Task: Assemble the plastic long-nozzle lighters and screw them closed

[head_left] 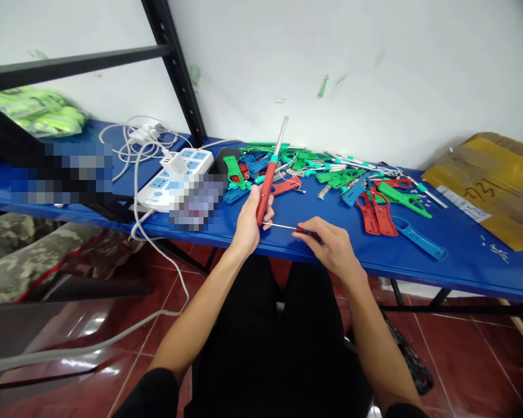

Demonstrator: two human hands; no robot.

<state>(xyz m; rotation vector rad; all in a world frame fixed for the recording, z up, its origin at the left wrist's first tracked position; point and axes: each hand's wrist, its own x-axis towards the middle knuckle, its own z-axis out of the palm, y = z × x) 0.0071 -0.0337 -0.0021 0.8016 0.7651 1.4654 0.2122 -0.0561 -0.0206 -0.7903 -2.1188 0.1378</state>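
Note:
My left hand [249,223] is wrapped round the red body of a long-nosed lighter [268,186], its silver tube pointing up and away from me. In my right hand [331,241] is a screwdriver [280,225], pinched by its dark red handle. Its thin shaft runs left to the lower end of the lighter; whether the tip touches a screw I cannot tell. Behind both hands, loose lighter parts [303,159] lie in a heap: green, blue and red shells, metal tubes and thin wires. Red shell halves [377,215] and a blue shell [421,239] lie right of my right hand.
A white power strip [157,194] with cables stands at the left, beside a blurred-out patch. A brown cardboard box [492,180] is at the right end of the blue table [331,209]. A black metal rack post [174,69] rises at the back left.

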